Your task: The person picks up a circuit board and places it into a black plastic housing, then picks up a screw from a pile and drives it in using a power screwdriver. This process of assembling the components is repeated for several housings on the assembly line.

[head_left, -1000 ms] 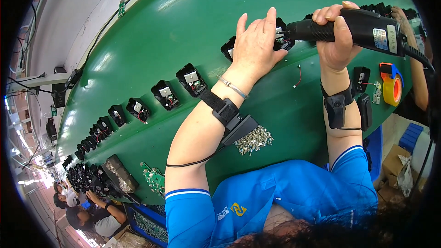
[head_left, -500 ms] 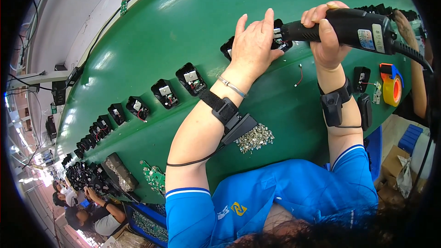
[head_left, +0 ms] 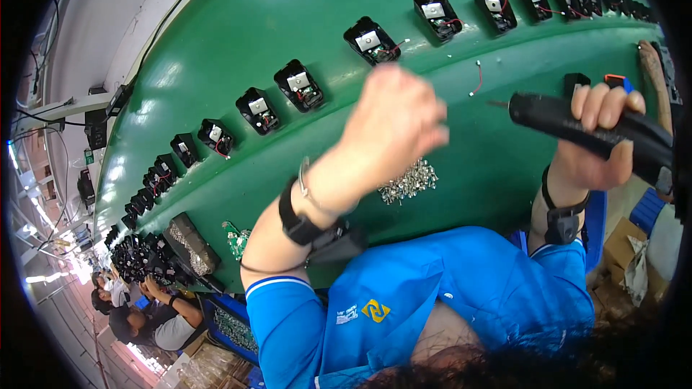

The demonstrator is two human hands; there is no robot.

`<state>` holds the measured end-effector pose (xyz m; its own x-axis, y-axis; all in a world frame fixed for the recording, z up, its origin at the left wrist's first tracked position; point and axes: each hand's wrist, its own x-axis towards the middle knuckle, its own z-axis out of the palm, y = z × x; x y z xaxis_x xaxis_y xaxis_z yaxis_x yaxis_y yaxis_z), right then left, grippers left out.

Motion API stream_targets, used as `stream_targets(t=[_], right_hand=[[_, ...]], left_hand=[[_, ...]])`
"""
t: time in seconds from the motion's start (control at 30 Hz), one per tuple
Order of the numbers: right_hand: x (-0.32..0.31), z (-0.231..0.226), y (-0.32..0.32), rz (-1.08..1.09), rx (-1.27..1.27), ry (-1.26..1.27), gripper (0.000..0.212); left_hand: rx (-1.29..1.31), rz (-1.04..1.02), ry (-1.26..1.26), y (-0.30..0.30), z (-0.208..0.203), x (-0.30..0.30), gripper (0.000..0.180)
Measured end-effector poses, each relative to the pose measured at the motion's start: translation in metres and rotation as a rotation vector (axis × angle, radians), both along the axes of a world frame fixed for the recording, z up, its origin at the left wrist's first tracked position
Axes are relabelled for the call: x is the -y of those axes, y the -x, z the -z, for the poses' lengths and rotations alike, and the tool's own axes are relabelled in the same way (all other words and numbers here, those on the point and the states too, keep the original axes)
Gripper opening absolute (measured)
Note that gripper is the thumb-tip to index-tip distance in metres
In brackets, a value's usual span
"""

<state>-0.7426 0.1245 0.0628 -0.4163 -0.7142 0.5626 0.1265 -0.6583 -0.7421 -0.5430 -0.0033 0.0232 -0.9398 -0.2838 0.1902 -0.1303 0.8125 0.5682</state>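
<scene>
Gripping a black electric screwdriver (head_left: 577, 124) above the green table (head_left: 238, 50), the right hand (head_left: 602, 137) has its fingers wrapped tight around the long dark barrel, thin bit pointing left. Blurred left hand (head_left: 396, 126) hovers over silver screws (head_left: 409, 181); whether its fingers are spread is unclear.

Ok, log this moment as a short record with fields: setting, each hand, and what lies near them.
setting: long green conveyor belt carrying a row of open black housings
left hand: blurred, raised over the belt, nothing seen in it
right hand: gripped around a black electric screwdriver, tip pointing left
near hands: pile of small silver screws; loose red wire
far left: another person seated at the belt
</scene>
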Motion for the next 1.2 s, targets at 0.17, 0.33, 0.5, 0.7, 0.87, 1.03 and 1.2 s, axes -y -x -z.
stream_targets(t=[0.17,0.33,0.5,0.7,0.87,1.03,1.2], right_hand=[[-0.016,0.014,-0.025,0.076,0.081,-0.076,0.042],[-0.023,0.016,-0.03,0.081,0.151,-0.09,0.041],[-0.028,0.013,-0.03,0.087,0.171,-0.083,0.04],[-0.03,0.009,-0.023,0.081,0.215,-0.056,0.04],[-0.026,0.005,-0.018,0.081,0.252,-0.028,0.041],[-0.026,0.007,-0.014,0.046,0.293,-0.027,0.041],[-0.021,0.0,-0.011,0.027,0.327,0.009,0.041]], left_hand=[[0.096,0.091,-0.121,-0.022,0.023,-0.05,0.024],[0.089,0.003,-0.02,-0.016,0.038,-0.064,0.016],[0.071,-0.027,0.117,-0.013,0.045,-0.071,0.009],[0.072,-0.005,0.183,-0.015,0.047,-0.067,0.003],[0.025,0.035,0.078,-0.016,0.049,-0.059,0.009],[-0.075,-0.084,-0.05,-0.014,0.043,-0.052,0.017],[-0.125,-0.22,-0.17,-0.018,0.045,-0.046,0.017]])
